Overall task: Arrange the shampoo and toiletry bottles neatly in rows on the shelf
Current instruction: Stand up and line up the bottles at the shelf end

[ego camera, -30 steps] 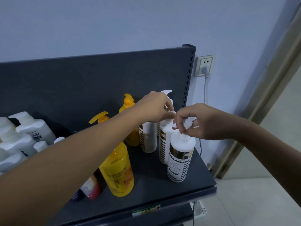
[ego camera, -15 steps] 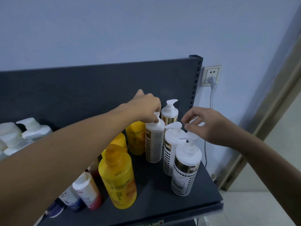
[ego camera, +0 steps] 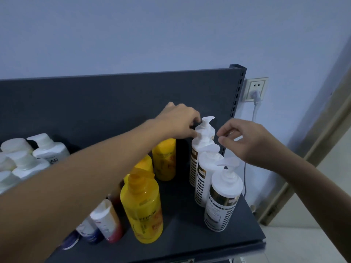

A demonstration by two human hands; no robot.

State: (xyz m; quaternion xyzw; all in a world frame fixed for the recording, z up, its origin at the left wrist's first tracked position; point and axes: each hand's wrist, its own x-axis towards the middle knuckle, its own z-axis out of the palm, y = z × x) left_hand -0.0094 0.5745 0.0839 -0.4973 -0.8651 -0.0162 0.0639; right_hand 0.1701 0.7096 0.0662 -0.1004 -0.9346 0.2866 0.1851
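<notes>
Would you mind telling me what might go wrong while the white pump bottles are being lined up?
The white pump bottles stand tall and tightly packed near the shelf's right edge; a nudge from the left hand could topple them domino-style. The right hand hovers open, steadying nothing. The left forearm might brush the yellow bottles.

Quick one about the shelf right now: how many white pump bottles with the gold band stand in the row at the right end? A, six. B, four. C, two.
B: four white pump bottles line up front to back along the shelf's right end, with the left hand touching the pumps at the back of the row and the right hand open beside them.
</notes>
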